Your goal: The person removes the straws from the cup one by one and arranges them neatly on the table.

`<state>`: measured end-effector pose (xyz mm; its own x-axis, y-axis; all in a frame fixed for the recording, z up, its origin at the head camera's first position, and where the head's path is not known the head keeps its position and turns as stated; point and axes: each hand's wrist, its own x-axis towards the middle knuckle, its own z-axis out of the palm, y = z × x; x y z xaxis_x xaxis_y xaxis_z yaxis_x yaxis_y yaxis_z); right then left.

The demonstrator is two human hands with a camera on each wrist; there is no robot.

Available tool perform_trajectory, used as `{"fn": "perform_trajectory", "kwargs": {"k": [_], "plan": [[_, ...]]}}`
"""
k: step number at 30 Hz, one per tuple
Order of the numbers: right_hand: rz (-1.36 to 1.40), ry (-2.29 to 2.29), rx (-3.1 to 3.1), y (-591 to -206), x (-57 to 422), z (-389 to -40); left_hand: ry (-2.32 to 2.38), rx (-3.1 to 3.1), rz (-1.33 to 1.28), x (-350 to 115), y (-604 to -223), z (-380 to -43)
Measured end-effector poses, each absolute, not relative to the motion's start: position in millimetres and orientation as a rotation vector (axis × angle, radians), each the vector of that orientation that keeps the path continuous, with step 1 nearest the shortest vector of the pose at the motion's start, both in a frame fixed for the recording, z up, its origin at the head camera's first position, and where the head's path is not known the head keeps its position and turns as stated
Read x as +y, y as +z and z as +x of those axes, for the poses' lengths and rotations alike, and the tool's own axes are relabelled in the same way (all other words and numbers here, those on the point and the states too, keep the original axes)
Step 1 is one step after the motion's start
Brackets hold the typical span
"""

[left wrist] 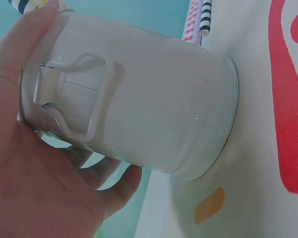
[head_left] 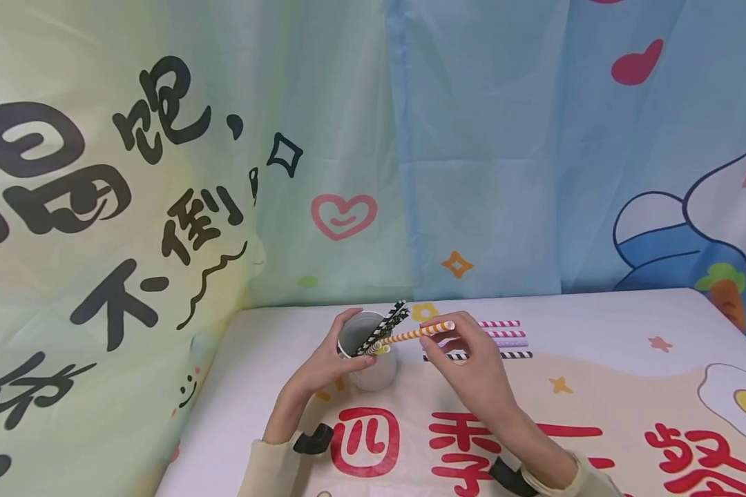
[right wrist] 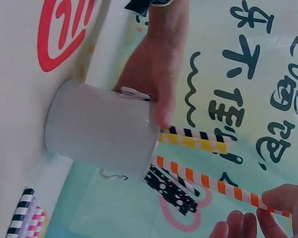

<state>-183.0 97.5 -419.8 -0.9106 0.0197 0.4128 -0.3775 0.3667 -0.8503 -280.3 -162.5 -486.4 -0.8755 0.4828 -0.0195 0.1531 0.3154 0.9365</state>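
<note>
- The left hand (head_left: 317,366) is wrapped round the upper part of a white, smooth-sided cylindrical container (head_left: 376,378), its thumb across the near rim and its fingers bent round the far side.
- The container is at the far part of the cloth-covered table (head_left: 622,324), left of the middle of the far edge. It leans, mouth partly toward the head camera; whether its whole base rests on the cloth, I cannot tell. A white wire loop handle (left wrist: 102,96) lies against its side.
- The right hand (head_left: 472,362) pinches an orange-and-white striped straw (head_left: 410,334) between thumb and index finger, near the straw's outer end; the other fingers are bent and loose.
- That straw slants from the container's mouth up to the right hand; how far its lower end goes inside is hidden.
- Black straws with white dots (right wrist: 171,189) lean out of the mouth, beside a yellow straw with white dots (right wrist: 193,142) and a black-and-white striped straw (right wrist: 188,132).
- Right of the container, near the far edge, two pink-and-white striped straws (head_left: 506,334), a pale purple straw (head_left: 512,343) and another black-and-white straw (head_left: 517,355) lie roughly parallel to that edge, partly behind the right hand.
- A printed curtain (head_left: 485,207) hangs behind the far edge.
</note>
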Motion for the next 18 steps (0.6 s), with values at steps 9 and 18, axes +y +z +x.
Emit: {"fn": "perform_trajectory", "kwargs": {"k": [9,18], "plan": [[0.34,1.559,-2.202,-405,103,-175,1.587,2.278,0.572,-163,-488,-281],[0.294,1.552,-2.212,-406,107,-174,1.594,2.268,0.587,-165,-489,-281]]}}
